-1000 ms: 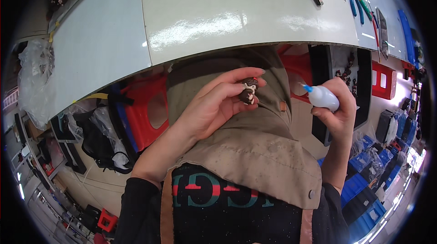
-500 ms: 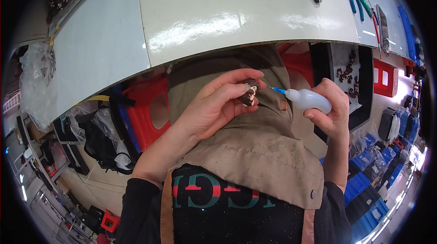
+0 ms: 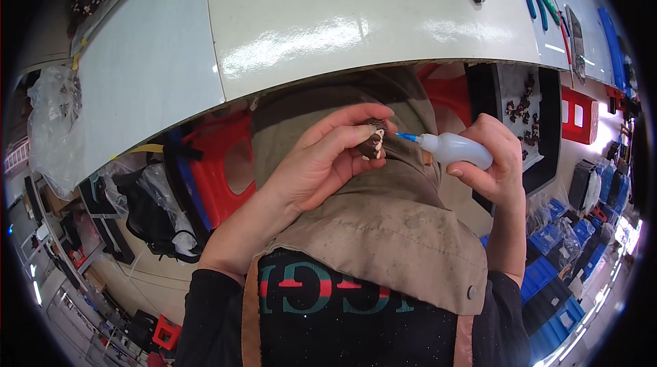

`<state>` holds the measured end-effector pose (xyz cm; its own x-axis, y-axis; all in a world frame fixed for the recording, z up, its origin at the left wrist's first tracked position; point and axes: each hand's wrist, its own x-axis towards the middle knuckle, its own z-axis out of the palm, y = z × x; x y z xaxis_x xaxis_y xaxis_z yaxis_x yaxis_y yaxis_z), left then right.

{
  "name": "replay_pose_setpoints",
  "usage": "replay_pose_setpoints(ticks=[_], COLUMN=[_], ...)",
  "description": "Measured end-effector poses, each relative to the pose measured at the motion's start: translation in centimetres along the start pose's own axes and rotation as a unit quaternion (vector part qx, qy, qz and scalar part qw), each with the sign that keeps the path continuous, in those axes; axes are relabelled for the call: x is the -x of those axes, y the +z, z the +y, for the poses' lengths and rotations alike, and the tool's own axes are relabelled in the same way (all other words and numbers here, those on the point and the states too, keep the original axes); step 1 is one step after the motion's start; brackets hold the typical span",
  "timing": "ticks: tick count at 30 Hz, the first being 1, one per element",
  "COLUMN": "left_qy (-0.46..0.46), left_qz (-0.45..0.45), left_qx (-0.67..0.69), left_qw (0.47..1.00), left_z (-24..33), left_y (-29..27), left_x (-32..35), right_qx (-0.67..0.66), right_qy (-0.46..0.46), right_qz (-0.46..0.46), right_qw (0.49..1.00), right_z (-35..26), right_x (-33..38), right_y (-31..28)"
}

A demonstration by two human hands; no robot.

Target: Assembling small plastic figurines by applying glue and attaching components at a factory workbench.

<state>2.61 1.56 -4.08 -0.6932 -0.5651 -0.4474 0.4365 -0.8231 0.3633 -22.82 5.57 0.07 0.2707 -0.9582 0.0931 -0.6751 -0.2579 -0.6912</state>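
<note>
White squeeze bottle (image 3: 457, 150) with blue nozzle; dark brown-and-cream small figure (image 3: 374, 140); tan apron (image 3: 383, 230).

Bright overhead glare streaks the white table (image 3: 356, 18); fisheye edges bend, corners black.

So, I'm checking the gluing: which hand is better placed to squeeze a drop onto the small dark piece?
The right hand: it holds the white squeeze bottle, blue nozzle at the small dark piece pinched in the left hand.

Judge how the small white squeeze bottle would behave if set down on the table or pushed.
The squeeze bottle looks like soft, translucent plastic, so it probably dents under the right hand. Its rounded body suggests it would roll if laid flat. It seems light, and the thin blue nozzle may bend.
</note>
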Motion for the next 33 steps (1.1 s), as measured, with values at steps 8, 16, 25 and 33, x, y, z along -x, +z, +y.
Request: replay_pose_setpoints(ticks=[8,16,25,33], left_qy=[0.000,0.001,-0.001,0.027], left_qz=[-0.005,-0.006,-0.011,-0.025], left_qx=[-0.001,-0.005,-0.019,-0.091], left_qw=[1.000,1.000,1.000,0.995], left_z=[0.0,-0.2,-0.2,-0.5], left_y=[-0.1,-0.2,0.1,0.7], left_x=[0.1,0.0,0.0,0.1], right_qx=[0.009,0.024,0.059,0.084], right_qy=[0.005,-0.002,-0.013,-0.015], right_qz=[-0.008,-0.014,-0.020,-0.018], right_qw=[1.000,1.000,0.998,0.996], right_z=[-0.3,-0.3,-0.9,-1.1], right_x=[-0.1,-0.3,-0.4,-0.2], right_y=[0.1,0.1,-0.5,-1.1])
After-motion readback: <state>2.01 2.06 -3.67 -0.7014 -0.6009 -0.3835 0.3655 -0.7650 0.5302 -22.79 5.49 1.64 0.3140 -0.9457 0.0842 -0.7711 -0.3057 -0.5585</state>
